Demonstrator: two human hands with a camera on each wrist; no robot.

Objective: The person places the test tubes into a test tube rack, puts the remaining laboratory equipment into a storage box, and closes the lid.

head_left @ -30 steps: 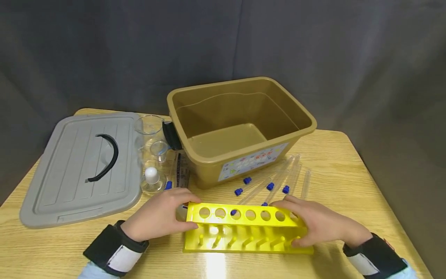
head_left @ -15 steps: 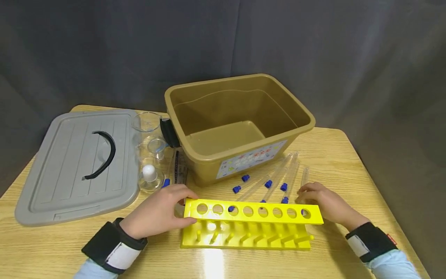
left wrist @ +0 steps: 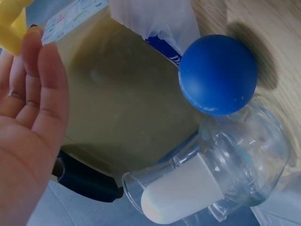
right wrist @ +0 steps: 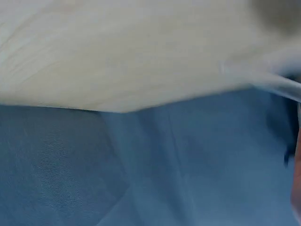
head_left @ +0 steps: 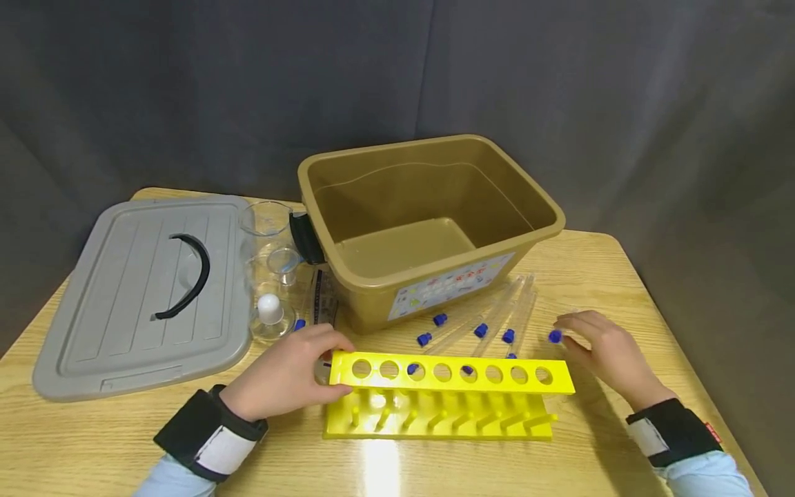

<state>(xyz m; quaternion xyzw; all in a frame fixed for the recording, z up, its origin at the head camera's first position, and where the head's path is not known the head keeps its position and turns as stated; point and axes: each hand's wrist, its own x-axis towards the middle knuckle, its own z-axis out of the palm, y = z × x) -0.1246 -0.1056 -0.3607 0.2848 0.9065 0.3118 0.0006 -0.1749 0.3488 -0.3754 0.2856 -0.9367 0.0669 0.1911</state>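
My left hand [head_left: 288, 373] grips the left end of a yellow test tube rack [head_left: 430, 371], which stands on the table with a row of holes on top and pegs below. In the left wrist view a bit of yellow rack [left wrist: 11, 30] shows at the fingertips. Right of the rack, my right hand [head_left: 611, 355] pinches a clear test tube with a blue cap [head_left: 555, 336]. Most of that tube is hidden by the fingers; the right wrist view has it only as a blurred clear streak [right wrist: 270, 81]. Several more blue-capped tubes [head_left: 497, 321] lie behind the rack.
Behind the tubes stands an open brown bin [head_left: 366, 283] with a black handle. To the left lies its grey lid [head_left: 136, 276]. Between them are a glass beaker [head_left: 266, 219] and a white-capped glass lamp [head_left: 270, 310]. A blue ball [left wrist: 217, 74] appears in the left wrist view.
My right hand has let go of the rack's right end, moved right, and picked up a test tube lying there. My left hand stays on the rack.
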